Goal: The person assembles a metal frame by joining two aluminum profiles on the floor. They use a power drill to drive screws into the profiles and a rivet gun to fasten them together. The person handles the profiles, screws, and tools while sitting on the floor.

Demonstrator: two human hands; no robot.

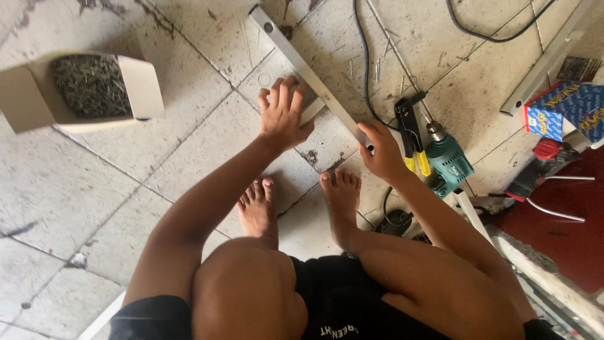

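Where the person squatted barefoot on the tiled floor [126, 189], knees filling the near edge of the view, both arms reached forward to a long grey metal bar [296, 60] lying on the tiles just beyond the toes. The bar's long axis ran on a slant, from the far middle of the view down toward the person's right. The right hand [380, 151] was the nearer of the two, at the bar's near end, its fingers curled loosely about that end; whether it truly gripped could not be told. The left hand [283, 113] lay farther along the bar, palm down and fingers spread flat, pressing on the metal and holding nothing. Just right of the right hand rested a green power drill [448, 160] with a yellow-handled tool [412, 135] touching it, and a black cable [365, 63] ran away past the bar. Well apart on the left stood an open cardboard box [82, 91] full of dark screws or nails. At the far right lay a blue printed carton [569, 110] and another pale metal rail [547, 60].
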